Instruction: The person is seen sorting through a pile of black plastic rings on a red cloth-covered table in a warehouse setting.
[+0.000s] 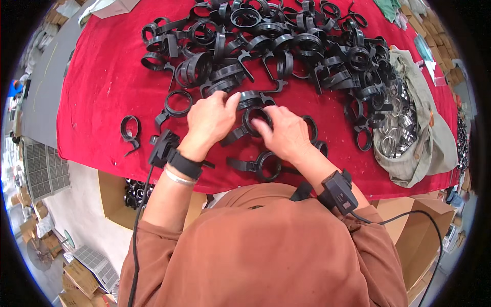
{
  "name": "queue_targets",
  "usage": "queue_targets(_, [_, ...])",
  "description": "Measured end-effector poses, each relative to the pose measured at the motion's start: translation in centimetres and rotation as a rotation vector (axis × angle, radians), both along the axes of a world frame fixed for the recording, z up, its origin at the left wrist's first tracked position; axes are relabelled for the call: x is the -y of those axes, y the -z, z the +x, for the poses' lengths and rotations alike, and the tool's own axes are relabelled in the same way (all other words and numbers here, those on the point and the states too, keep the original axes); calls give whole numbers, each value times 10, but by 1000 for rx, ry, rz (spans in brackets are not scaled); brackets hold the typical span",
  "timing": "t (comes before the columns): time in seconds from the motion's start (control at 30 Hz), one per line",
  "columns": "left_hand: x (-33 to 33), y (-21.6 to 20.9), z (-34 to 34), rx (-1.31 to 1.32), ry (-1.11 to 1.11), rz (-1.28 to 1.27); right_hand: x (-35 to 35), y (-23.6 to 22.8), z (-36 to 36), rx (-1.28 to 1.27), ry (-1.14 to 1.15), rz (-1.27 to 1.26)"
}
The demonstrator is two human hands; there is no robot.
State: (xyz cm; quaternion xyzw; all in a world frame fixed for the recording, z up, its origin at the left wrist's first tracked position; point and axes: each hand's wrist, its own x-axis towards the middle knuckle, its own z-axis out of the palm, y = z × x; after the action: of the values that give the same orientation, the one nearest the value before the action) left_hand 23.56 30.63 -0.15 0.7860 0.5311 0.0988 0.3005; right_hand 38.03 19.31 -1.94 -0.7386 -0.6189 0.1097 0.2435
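Observation:
My right hand [289,132] grips a black ring with a bracket arm [254,118]; its thumb goes inside the ring and the fingers lie along the outer edge. Close by on the left, my left hand [210,120] is curled with its back up, and whatever its fingers hold is hidden. Its thumb is beside another black ring piece [250,98] just beyond. A similar bracketed ring [268,166] lies nearer my body. Left of my left hand are two single ones, a larger ring [178,102] and a smaller ring [130,127].
A big heap of black bracketed rings [266,43] covers the far part of the red cloth [97,92]. To the right, a grey-green cloth sack [427,138] holds shiny metal rings [391,135]. Cardboard boxes [111,199] stand below the table edge. Cables run from both wrist devices.

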Motion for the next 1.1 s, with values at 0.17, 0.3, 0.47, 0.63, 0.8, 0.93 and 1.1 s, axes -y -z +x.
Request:
queue_targets(0.17, [-9,27,12,130,-40,-478,-11,13,10,-23,99,-355])
queue_targets(0.3, [4,25,6,646,-59,-767,-5,20,13,25,65,-409])
queue_targets(0.47, [19,37,-6,987,27,-718,7,24,17,-11,86,-309])
queue_targets(0.63, [22,41,-7,1059,22,-751,9,25,19,-36,89,-270])
queue_targets(0.8, [19,42,-11,905,-5,-741,11,26,20,-59,75,-263])
queue_targets(0.93, [17,36,-11,855,-70,-721,13,27,21,-110,91,-221])
queue_targets(1.1, [12,29,-14,894,-150,-697,18,26,20,-239,92,-38])
